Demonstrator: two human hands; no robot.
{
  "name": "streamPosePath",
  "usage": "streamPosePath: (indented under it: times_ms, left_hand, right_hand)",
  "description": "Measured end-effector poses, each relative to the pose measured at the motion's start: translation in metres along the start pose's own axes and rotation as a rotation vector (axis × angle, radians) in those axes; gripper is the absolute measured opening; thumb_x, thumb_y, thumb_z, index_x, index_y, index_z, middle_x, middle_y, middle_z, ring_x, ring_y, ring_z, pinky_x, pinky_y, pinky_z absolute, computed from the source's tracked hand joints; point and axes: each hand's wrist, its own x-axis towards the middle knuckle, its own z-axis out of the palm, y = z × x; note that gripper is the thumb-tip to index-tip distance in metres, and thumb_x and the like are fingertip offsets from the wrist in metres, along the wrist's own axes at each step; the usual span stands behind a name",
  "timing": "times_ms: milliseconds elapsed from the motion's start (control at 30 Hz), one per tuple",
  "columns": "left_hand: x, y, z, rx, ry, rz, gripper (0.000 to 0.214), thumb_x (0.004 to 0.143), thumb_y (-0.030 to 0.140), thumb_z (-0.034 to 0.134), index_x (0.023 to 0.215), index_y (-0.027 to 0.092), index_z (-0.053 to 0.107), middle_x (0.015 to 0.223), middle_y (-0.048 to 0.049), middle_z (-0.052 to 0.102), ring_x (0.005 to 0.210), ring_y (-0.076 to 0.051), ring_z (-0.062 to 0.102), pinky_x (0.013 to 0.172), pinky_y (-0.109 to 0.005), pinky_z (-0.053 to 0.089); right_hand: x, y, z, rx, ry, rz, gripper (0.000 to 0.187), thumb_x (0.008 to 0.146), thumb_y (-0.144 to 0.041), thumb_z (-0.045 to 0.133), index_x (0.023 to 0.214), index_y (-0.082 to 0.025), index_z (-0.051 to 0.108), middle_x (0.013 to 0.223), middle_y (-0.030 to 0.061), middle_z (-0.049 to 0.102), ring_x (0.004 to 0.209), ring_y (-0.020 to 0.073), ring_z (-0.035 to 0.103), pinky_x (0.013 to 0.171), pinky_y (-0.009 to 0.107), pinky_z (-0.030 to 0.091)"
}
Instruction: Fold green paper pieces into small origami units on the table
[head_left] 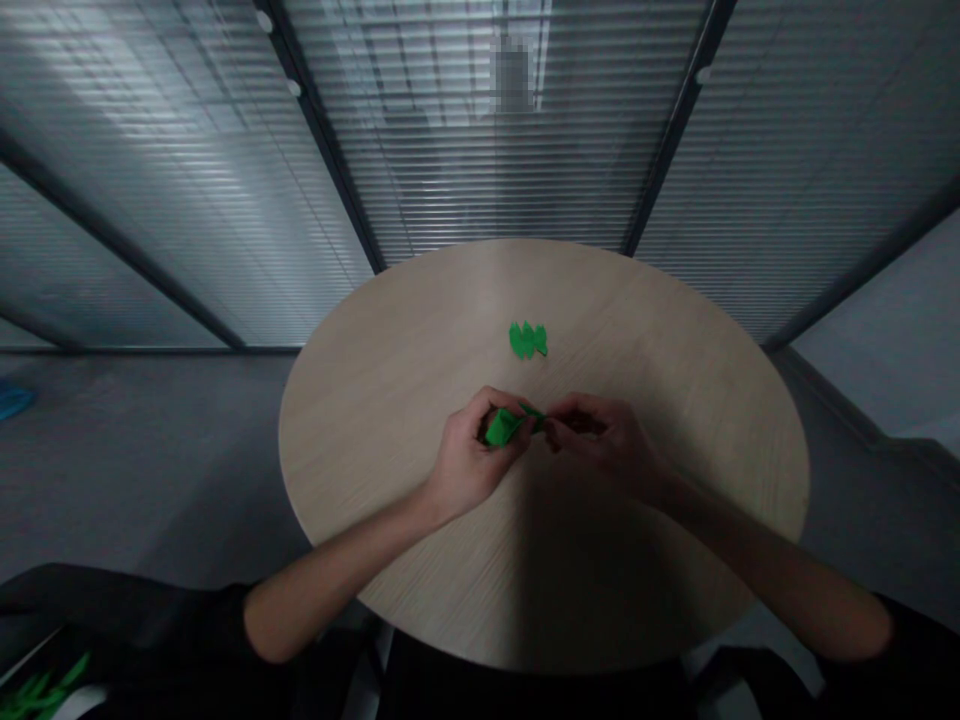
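Over the middle of the table, my left hand (466,462) is closed around a green folded piece (501,428), thin like paper or felt; I cannot tell which. A point of it sticks out to the right between thumb and fingers. My right hand (619,448) meets it there, thumb and fingertips pinched at that end. What exactly those fingertips grip is too small and dark to make out. Just beyond my hands, a flat green cutout (528,341) with a jagged, leaf-like outline lies on the table, touched by neither hand.
Both hands work above a round light-wood table (375,400). Glass partitions with blinds (510,180) stand right behind its far edge. Green strips or leaves (49,690) show at the lower left, beside a dark chair. Something blue (13,400) lies on the floor at far left.
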Motion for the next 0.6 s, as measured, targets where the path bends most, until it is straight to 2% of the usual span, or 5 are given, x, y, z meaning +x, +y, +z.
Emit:
streamPosePath:
  times_ms: [333, 600]
  left_hand:
    - [-0.0003, -0.0005, -0.0006, -0.005, -0.023, 0.007, 0.013, 0.085, 0.014, 0.069, 0.090, 0.019, 0.058, 0.090, -0.0037, 0.072, 0.076, -0.014, 0.067, 0.066, -0.026, 0.053]
    - [-0.0027, -0.0056, -0.0016, 0.063, -0.054, 0.034, 0.014, 0.087, 0.015, 0.069, 0.095, 0.020, 0.059, 0.095, -0.0033, 0.073, 0.081, -0.015, 0.068, 0.070, -0.028, 0.055]
  right_hand:
    - [0.0017, -0.0022, -0.0017, -0.012, -0.030, 0.011, 0.018, 0.088, -0.034, 0.071, 0.087, -0.017, 0.072, 0.072, 0.0025, 0.072, 0.063, 0.0127, 0.067, 0.061, 0.024, 0.054]
    - [0.0005, -0.0029, -0.0002, 0.007, -0.011, 0.009, 0.018, 0.088, -0.032, 0.069, 0.081, -0.017, 0.070, 0.068, 0.0016, 0.069, 0.060, 0.0116, 0.064, 0.058, 0.022, 0.052]
